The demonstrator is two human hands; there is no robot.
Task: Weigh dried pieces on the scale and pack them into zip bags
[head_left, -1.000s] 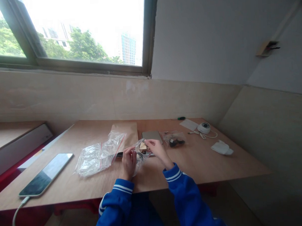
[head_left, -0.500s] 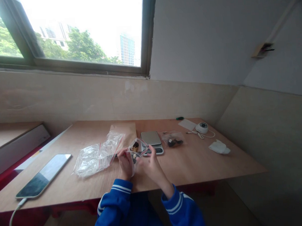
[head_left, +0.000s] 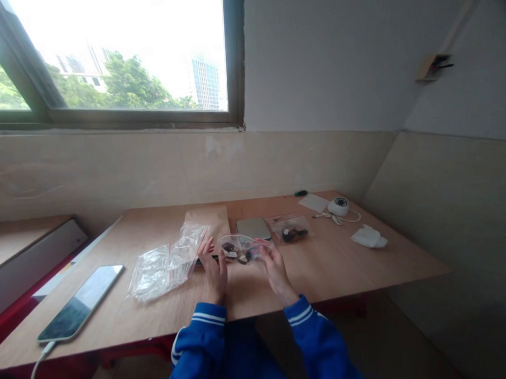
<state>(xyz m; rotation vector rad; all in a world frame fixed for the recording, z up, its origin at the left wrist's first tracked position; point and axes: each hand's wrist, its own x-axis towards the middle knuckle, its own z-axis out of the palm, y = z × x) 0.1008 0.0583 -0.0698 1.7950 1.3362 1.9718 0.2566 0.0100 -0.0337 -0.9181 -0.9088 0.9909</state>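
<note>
My right hand (head_left: 274, 268) pinches the edge of a clear zip bag (head_left: 249, 243) with a red seal line. Several small dark, brown and white pieces (head_left: 234, 252) show in the bag; their kind is too small to make out. Just left of the bag is my left hand (head_left: 214, 269), its fingers apart and nothing in them. The bag partly covers the front of a kitchen scale (head_left: 253, 228). Close to my left fingers lies a heap of clear plastic bags (head_left: 156, 269), with a brown paper sheet or envelope (head_left: 214, 216) behind.
Right of the scale lies another clear bag with dark items (head_left: 294, 232). Farther right are a white dome camera (head_left: 339, 207) with its cable, white paper (head_left: 314, 202), a green-handled tool (head_left: 300, 193) and a crumpled white wad (head_left: 369, 237). A plugged-in phone (head_left: 82, 303) lies at left.
My left hand has let go of the zip bag and opened. The right hand has moved slightly right and lower with the bag, which now lies flatter. The camera view has shifted a little.
</note>
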